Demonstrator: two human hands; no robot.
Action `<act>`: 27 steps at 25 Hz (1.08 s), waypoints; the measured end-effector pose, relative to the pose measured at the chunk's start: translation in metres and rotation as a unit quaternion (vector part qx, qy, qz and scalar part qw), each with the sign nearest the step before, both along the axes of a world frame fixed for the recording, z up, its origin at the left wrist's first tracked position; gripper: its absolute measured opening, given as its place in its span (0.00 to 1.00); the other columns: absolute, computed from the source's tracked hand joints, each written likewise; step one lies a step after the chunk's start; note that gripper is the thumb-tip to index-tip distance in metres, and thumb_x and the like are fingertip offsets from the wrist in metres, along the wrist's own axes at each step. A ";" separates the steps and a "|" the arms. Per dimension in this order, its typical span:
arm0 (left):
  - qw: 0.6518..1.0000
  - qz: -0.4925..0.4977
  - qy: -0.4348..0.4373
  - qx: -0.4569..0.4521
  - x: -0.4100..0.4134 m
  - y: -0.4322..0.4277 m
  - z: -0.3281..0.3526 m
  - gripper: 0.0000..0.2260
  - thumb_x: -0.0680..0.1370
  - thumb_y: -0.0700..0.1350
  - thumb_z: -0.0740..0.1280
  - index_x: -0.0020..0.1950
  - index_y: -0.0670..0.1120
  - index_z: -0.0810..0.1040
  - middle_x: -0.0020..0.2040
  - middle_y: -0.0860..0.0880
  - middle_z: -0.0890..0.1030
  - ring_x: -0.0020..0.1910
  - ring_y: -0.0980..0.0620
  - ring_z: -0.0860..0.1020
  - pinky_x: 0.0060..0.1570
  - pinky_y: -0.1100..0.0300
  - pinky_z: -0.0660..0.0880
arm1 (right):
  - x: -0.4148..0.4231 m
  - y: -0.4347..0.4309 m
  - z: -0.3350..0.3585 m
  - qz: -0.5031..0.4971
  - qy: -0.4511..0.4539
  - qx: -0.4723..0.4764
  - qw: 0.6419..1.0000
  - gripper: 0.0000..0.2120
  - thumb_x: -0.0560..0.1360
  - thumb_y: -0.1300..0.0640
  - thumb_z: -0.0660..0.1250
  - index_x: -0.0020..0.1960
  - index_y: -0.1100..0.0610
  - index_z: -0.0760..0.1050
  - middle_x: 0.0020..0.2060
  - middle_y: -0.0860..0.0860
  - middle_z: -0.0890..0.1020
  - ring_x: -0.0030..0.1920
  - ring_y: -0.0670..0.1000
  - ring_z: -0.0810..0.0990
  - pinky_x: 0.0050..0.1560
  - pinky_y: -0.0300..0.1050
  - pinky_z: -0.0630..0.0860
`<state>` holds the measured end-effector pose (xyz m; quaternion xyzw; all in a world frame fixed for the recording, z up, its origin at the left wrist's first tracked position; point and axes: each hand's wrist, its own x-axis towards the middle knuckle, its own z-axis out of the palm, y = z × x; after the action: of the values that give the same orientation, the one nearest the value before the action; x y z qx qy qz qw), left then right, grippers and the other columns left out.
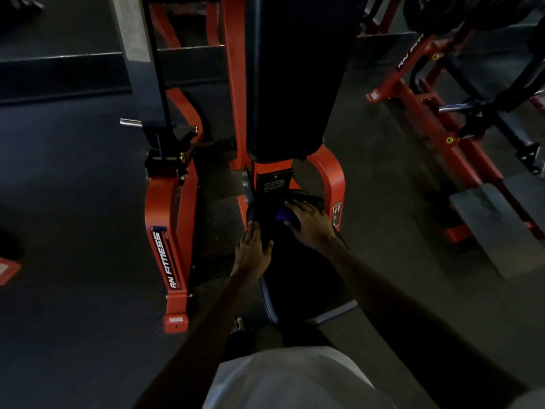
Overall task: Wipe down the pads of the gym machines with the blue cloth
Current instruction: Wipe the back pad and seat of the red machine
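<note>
White shirt (289, 379) lowest in view, with what looks like bare toes (237, 324) just beyond it on the dark floor (73, 202). Both bare arms stretched forward over a black seat pad (298, 278).

Left hand (252, 252) laid flat on the pad's left edge, fingers straight and close together, thumb angled in toward the middle.

Right hand (309, 222) further forward, fingers spread, pressing the blue cloth (283, 215) down onto the far end of the seat pad. Cloth bunched under the palm, showing as a blue patch beside the fingers and a thin sliver below the wrist.

Tall black back pad (295, 84) upright just behind the seat, set in a red frame (334, 178) curving down on the right. Off to the left, a red leg (165, 258) lettered RN FITNESS. Well apart on the right, a second red machine (413, 93).
</note>
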<state>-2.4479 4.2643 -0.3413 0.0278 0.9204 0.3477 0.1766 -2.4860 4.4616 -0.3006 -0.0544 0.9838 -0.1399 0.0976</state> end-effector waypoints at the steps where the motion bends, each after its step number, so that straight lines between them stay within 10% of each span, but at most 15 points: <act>1: 1.000 0.003 0.008 -0.012 0.003 0.003 -0.003 0.32 0.82 0.50 0.64 0.81 0.40 0.56 0.81 0.40 0.57 0.79 0.41 0.58 0.75 0.48 0.57 | -0.011 0.005 0.001 -0.020 -0.008 -0.013 1.000 0.29 0.78 0.44 0.66 0.77 0.50 0.65 0.73 0.52 0.71 0.73 0.58 0.69 0.69 0.57 0.69; 9: 0.993 0.111 0.027 -0.031 0.012 0.032 0.003 0.32 0.78 0.51 0.63 0.78 0.36 0.63 0.77 0.36 0.65 0.76 0.37 0.66 0.73 0.45 0.64 | 0.012 0.026 0.001 0.032 -0.002 0.020 0.999 0.30 0.74 0.41 0.66 0.72 0.52 0.68 0.63 0.55 0.73 0.64 0.61 0.73 0.61 0.58 0.70; 15: 0.985 0.163 0.018 -0.061 0.017 0.054 0.006 0.33 0.77 0.55 0.60 0.79 0.40 0.63 0.78 0.37 0.64 0.77 0.37 0.64 0.74 0.44 0.64 | -0.041 0.047 -0.012 -0.009 -0.082 -0.095 0.992 0.35 0.77 0.41 0.63 0.80 0.49 0.56 0.79 0.51 0.58 0.78 0.58 0.56 0.72 0.63 0.59; 27: 0.982 0.147 0.062 -0.099 0.035 0.083 0.007 0.32 0.81 0.59 0.56 0.80 0.41 0.62 0.79 0.41 0.62 0.80 0.42 0.58 0.77 0.43 0.57 | -0.052 0.068 -0.021 -0.038 -0.056 -0.194 0.979 0.31 0.79 0.46 0.64 0.78 0.54 0.63 0.74 0.54 0.70 0.72 0.58 0.70 0.70 0.54 0.69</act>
<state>-2.4125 4.3469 -0.3343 -0.1045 0.9536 0.2742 0.0680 -2.5375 4.5298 -0.3219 -0.0273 0.9323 -0.3346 0.1346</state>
